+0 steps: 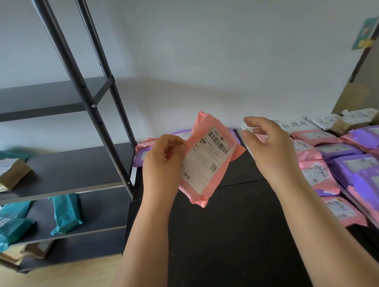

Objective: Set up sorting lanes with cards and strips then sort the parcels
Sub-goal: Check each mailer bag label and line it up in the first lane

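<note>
Judging from its wrinkled film, the pink parcel is taken to be a light, soft poly mailer that is smooth enough to slip and flexes under its own contents. A hold at an edge is advised, with the thumb on the face and the fingers behind, or a flat hold under the body.

The parcel is held in the air above the black counter, clear of its surface. It is pinched at its left edge by the fingers of the left hand. The right hand is held just beside the right corner, its fingers loosely curled and grasping nothing.

The white label is turned toward the camera. The long axis is set steeply, from lower left to upper right, with the barcode at the upper end.
</note>
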